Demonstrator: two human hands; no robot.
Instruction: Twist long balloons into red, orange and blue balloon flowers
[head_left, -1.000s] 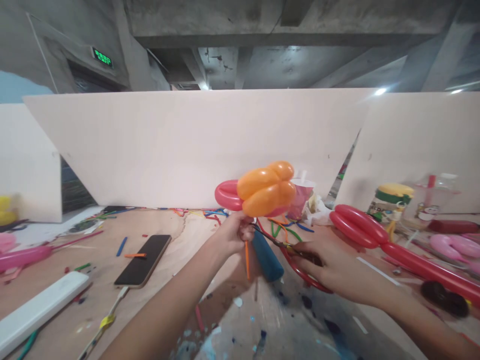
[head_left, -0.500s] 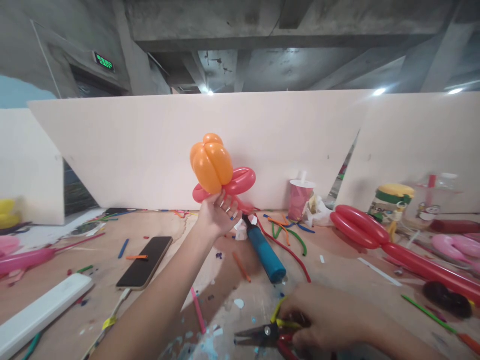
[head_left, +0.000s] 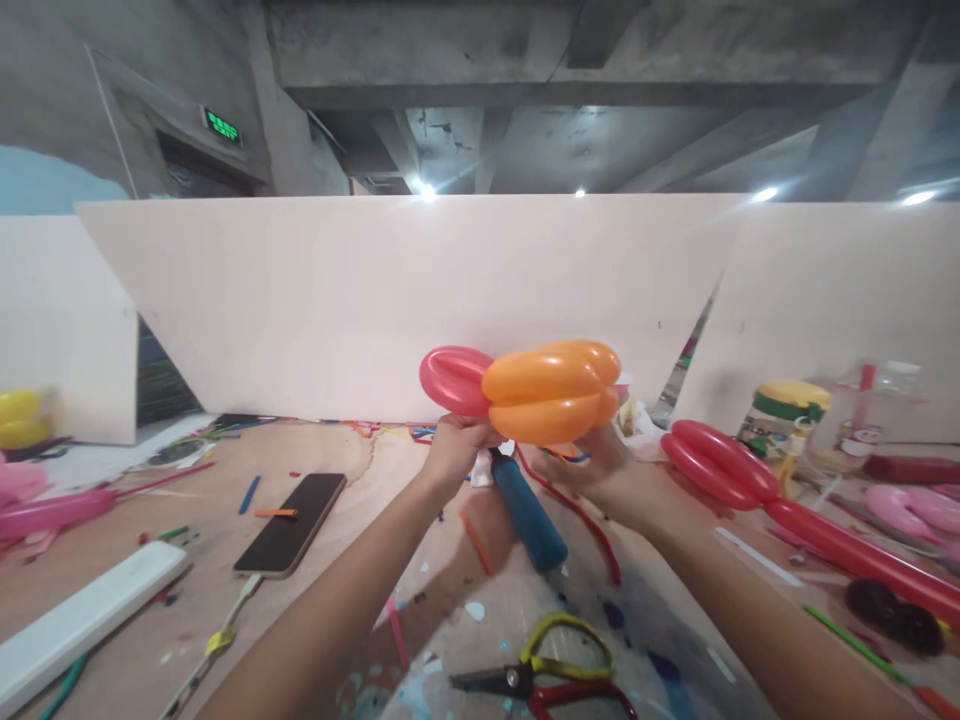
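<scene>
A balloon flower, with a bundle of orange bubbles (head_left: pixel 551 390) and red loops (head_left: pixel 456 380), lies sideways in the air over the back of the table. Pinched at the join near the red loops is my left hand (head_left: pixel 463 448). Just beneath the orange bundle, my right hand (head_left: pixel 600 465) has its fingers stretched to the left, partly hidden and blurred; whether it touches the balloon I cannot tell. Scissors (head_left: pixel 529 675) with one yellow and one red handle lie on the table near me. A blue hand pump (head_left: pixel 529 515) lies below the flower.
A phone (head_left: pixel 292 525) on a cable and a white bar (head_left: pixel 90 625) are at left. To the right lie a long red twisted balloon (head_left: pixel 825 530) and dark round balloons (head_left: pixel 892 615). Balloon scraps litter the table (head_left: pixel 360 480). A pale board (head_left: pixel 337 300) stands behind.
My right hand has let go of the scissors and moved up to the orange bundle. The flower has turned from upright to sideways, orange end to the right, still in my left hand.
</scene>
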